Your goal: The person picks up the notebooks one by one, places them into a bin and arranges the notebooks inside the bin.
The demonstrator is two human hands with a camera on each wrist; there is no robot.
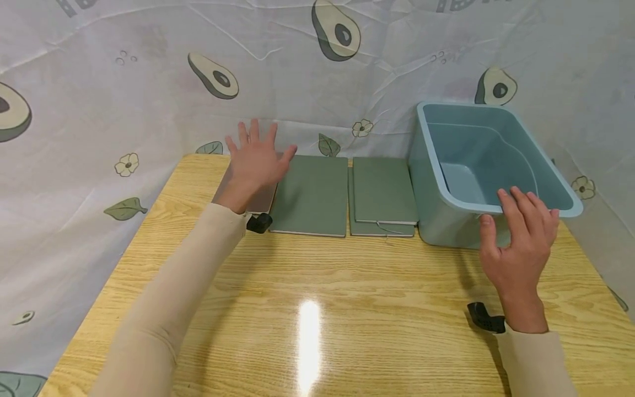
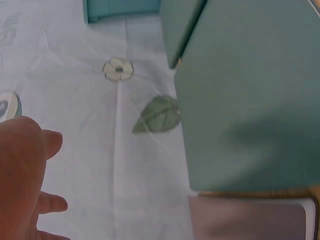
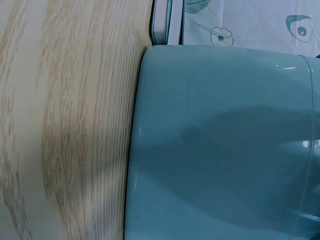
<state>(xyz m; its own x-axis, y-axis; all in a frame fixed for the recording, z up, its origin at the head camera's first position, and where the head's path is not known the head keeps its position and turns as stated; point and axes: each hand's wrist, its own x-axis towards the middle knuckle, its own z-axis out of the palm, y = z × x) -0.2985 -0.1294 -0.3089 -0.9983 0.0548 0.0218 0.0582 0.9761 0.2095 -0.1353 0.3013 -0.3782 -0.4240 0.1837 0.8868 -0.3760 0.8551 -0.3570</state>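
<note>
My left hand [image 1: 255, 162], fingers spread, is above a brown book [image 1: 265, 204] at the left of a row of books. Beside that book lies a larger green book [image 1: 312, 196], also large in the left wrist view. Further right, a smaller green book [image 1: 384, 190] rests on another green book [image 1: 382, 229], with a thin ribbon at its front edge. My right hand [image 1: 521, 245] is at the front rim of a blue plastic bin [image 1: 431, 160], its fingers loosely bent over the rim. Whether it touches the rim is unclear; the right wrist view shows only the bin's wall [image 3: 225, 140].
The wooden table [image 1: 347, 309] carries the books and bin along its back edge, with a bright light reflection near the front. Behind and at the sides hangs a pale cloth [image 1: 163, 110] printed with avocados, leaves and flowers. Nothing shows inside the bin.
</note>
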